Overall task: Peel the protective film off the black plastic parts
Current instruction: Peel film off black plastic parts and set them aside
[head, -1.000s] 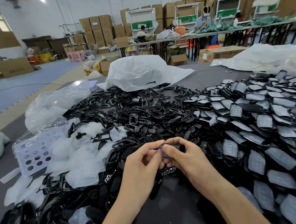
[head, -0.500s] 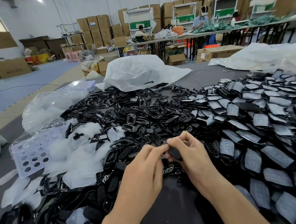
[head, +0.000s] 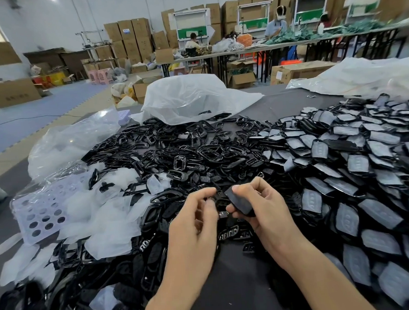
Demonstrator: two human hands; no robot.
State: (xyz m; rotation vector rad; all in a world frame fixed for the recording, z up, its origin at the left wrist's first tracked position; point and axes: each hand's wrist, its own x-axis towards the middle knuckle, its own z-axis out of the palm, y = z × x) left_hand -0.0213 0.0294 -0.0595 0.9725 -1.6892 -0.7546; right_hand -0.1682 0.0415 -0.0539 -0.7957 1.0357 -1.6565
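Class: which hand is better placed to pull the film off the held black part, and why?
Left, probably. The right hand grips the black part, steadying it. The left hand has its fingertips by the part's edge, and the discarded film pile lies on its side.

left hand [head: 197,217]: fingers curled | right hand [head: 265,206]: fingers gripping | forearms angled inward

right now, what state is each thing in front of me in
right hand, grips the black part
black part, held tilted, film unclear
left hand, fingers curled beside it, grip unclear
filmed parts, heaped at right, film still on
peeled film, loose heap at left
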